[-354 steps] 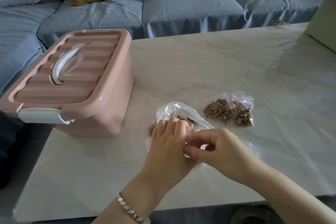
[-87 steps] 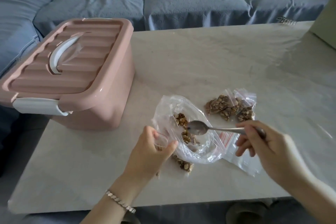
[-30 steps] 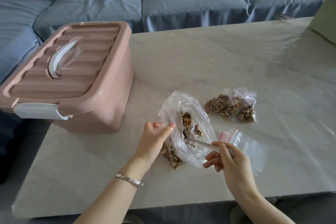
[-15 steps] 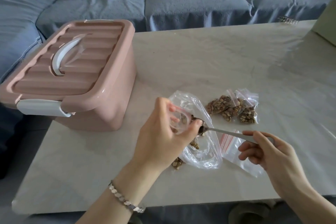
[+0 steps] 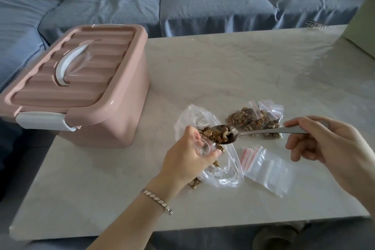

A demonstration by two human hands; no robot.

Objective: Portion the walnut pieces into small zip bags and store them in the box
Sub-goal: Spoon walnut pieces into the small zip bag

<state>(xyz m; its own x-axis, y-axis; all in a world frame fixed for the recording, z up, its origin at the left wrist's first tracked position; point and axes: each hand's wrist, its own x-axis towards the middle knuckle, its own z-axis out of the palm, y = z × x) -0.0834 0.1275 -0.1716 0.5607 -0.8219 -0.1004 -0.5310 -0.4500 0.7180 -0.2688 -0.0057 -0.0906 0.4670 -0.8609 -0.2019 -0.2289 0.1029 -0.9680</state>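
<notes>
Change: spoon [image 5: 227, 137], empty in the big walnut bag [image 5: 221, 170] moments ago, now loaded at small zip bag [image 5: 203, 146] mouth | left hand [image 5: 188, 160] pinches it open | right hand [image 5: 324, 144] grips handle | next: tip in | filled bags [image 5: 255, 122] beyond spoon; pink box [image 5: 81, 91] left, lidded.

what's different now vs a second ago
The right hand has lifted the spoon out of the large bag, now loaded with walnut pieces, to the small zip bag raised in the left hand. The pink box stays closed; the filled bags and empty bags haven't moved.
</notes>
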